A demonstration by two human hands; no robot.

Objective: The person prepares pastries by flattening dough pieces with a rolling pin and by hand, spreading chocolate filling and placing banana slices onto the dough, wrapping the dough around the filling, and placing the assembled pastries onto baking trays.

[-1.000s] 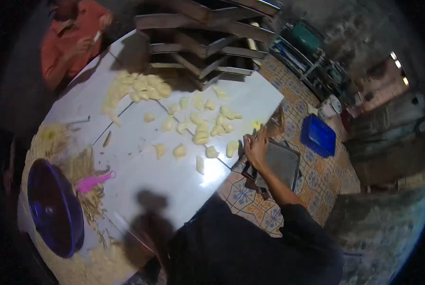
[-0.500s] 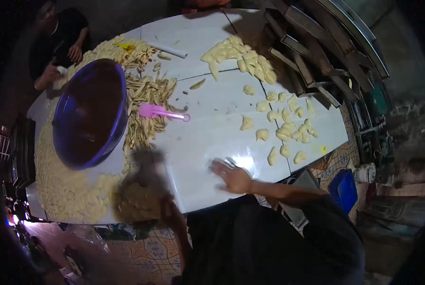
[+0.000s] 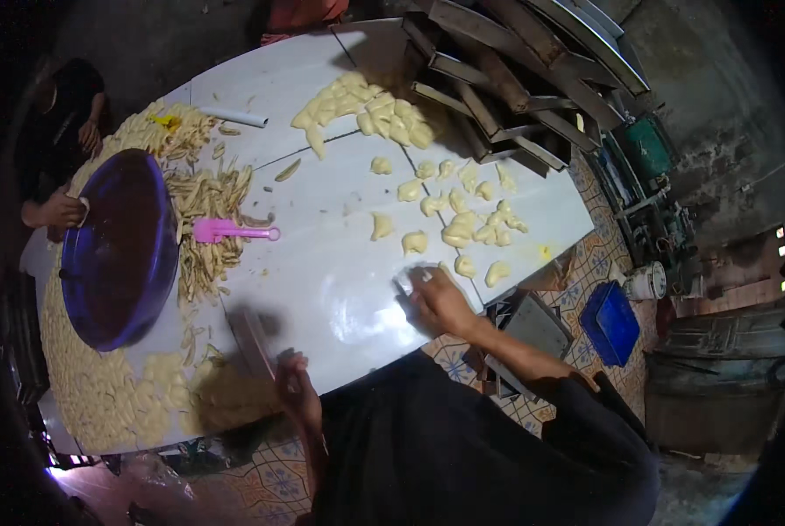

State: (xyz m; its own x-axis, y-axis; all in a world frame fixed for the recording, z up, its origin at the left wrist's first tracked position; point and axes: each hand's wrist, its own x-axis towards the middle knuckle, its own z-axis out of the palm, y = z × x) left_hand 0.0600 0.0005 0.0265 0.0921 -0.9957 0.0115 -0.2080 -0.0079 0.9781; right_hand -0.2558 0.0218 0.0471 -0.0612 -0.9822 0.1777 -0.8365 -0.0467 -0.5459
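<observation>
My left hand (image 3: 296, 386) is closed at the near edge of the white table (image 3: 313, 307). A long, thin brownish strip (image 3: 255, 344), slightly blurred, slants from it over the tabletop; its exact kind is unclear. My right hand (image 3: 443, 302) lies low over the table with bent fingers. A small greyish-white glint shows at its fingertips, too small to name. Just beyond that hand are separate lumps of pale dough (image 3: 415, 243), with several more (image 3: 460, 230) toward the right. A bigger pile of dough pieces (image 3: 397, 120) lies farther back.
A large purple basin (image 3: 169, 254) of dark liquid stands left, among pale finger-shaped pieces (image 3: 112, 394) and browner strips (image 3: 208, 188). A pink spatula (image 3: 234, 231) and white tube (image 3: 234, 116) lie there. Metal trays (image 3: 515, 88) are stacked back right. Another person's hand (image 3: 63, 210) is beside the basin.
The whole view has shifted. My right hand has moved right, nearer the dough lumps, its fingers more bent. The strip at my left hand now shows over the table. The other person's hand has moved.
</observation>
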